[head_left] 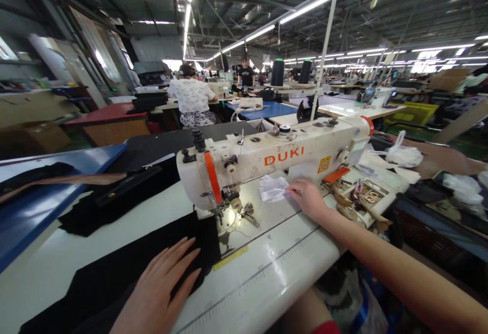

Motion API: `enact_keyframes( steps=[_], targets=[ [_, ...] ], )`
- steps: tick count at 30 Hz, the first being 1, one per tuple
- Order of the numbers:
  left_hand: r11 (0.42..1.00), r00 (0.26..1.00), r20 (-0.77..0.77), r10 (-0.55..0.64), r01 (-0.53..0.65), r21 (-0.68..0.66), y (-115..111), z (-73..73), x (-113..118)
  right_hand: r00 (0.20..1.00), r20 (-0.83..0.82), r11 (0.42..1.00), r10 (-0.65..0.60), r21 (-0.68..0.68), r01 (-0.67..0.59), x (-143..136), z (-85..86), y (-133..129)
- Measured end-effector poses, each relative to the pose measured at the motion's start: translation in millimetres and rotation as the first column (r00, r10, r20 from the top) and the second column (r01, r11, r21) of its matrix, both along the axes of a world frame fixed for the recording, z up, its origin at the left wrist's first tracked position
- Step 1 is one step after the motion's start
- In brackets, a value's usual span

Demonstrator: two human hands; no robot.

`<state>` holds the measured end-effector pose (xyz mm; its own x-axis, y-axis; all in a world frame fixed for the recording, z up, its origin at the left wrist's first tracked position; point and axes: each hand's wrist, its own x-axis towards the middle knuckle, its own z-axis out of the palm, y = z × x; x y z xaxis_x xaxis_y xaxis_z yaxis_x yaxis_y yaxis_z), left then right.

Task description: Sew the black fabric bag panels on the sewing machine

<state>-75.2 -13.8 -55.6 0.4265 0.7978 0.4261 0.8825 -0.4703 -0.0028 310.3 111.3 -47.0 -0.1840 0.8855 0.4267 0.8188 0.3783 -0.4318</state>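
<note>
A white sewing machine (247,158) with orange lettering stands on a pale table. Black fabric (125,252) lies left of its needle area, its right end close to the presser foot. My left hand (163,283) rests flat on this fabric, fingers spread. Under the machine's arm lies a small stack of white labels (272,189). My right hand (307,199) reaches to its right edge, with thumb and forefinger pinched on it.
A tray (371,196) of metal fittings and brown strips sits at the right end of the machine. Further black pieces (125,186) lie at the left beside a blue surface (23,222). Two people are in the background.
</note>
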Motion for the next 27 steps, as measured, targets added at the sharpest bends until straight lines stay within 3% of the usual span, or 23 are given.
enact_keyframes(
  steps=[4, 7, 10, 13, 15, 17, 20, 22, 25, 27],
  targets=[
    [1.000, 0.995, 0.104, 0.006, -0.006, -0.001, -7.8, 9.6, 7.7, 0.993, -0.104, 0.998, 0.055, 0.012, -0.054, -9.5, 10.6, -10.2],
    [0.983, 0.937, 0.322, 0.135, -0.086, -0.162, -16.1, 22.1, 29.5, 0.952, -0.240, 0.980, 0.192, -0.006, -0.199, -33.7, 18.6, -33.4],
    [0.908, 0.770, 0.575, 0.277, -0.013, -0.420, -16.9, 34.2, 56.1, 0.865, -0.335, 0.917, 0.375, -0.006, -0.400, -72.3, 24.3, -64.3],
    [0.796, 0.570, 0.699, 0.433, 0.123, -0.593, -13.1, 45.5, 69.7, 0.765, -0.436, 0.848, 0.473, -0.011, -0.530, -111.5, 24.5, -87.6],
    [0.734, 0.485, 0.684, 0.545, 0.118, -0.669, -12.8, 52.8, 68.9, 0.709, -0.561, 0.828, 0.428, -0.071, -0.556, -130.5, 20.7, -93.3],
    [0.698, 0.463, 0.644, 0.609, 0.072, -0.712, -15.1, 59.0, 63.7, 0.632, -0.719, 0.788, 0.290, -0.196, -0.584, -142.0, 14.9, -92.2],
    [0.677, 0.504, 0.595, 0.626, 0.028, -0.736, -19.5, 64.0, 55.5, 0.517, -0.855, 0.670, 0.048, -0.357, -0.651, -149.1, 6.7, -85.9],
    [0.676, 0.527, 0.585, 0.616, 0.028, -0.736, -20.6, 64.2, 51.8, 0.471, -0.881, 0.613, -0.044, -0.396, -0.684, -151.0, 3.9, -82.4],
    [0.655, 0.562, 0.556, 0.612, 0.033, -0.755, -19.6, 59.9, 46.8, 0.429, -0.896, 0.581, -0.112, -0.409, -0.704, -154.8, 2.8, -78.1],
    [0.718, 0.629, 0.545, 0.554, -0.031, -0.695, -18.5, 54.2, 42.9, 0.418, -0.898, 0.584, -0.141, -0.416, -0.697, -159.5, 2.4, -74.5]
  ],
)
